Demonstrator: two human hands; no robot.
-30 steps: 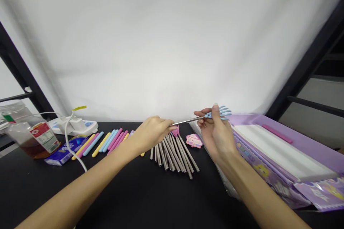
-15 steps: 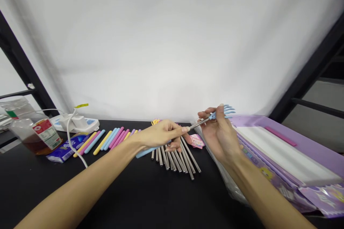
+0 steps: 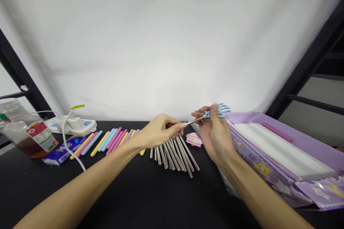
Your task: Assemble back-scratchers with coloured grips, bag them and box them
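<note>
Before me I hold a back scratcher (image 3: 199,118) with a pale blue claw-shaped head and a thin metal rod, slanting up to the right. My left hand (image 3: 161,132) is closed, its thumb and fingers pinching the rod's lower end. The rest of that end is hidden in the palm. At the head, the thumb and fingers of my right hand (image 3: 215,132) are closed on the blue claw. Below my left hand, several bare metal rods (image 3: 174,155) lie fanned out on the black table (image 3: 134,200).
Coloured handles (image 3: 107,141) lie in a row at left. Beyond them are a blue packet (image 3: 64,149), a white power strip (image 3: 87,126) with a cable, and a jar (image 3: 40,139) of dark liquid. A pink card (image 3: 194,139) and an open purple box (image 3: 249,118) are at right.
The blue handle that stuck out below my left hand is out of sight. My left-hand fingers have curled in. Both hands and the back scratcher appear slightly further left in view.
</note>
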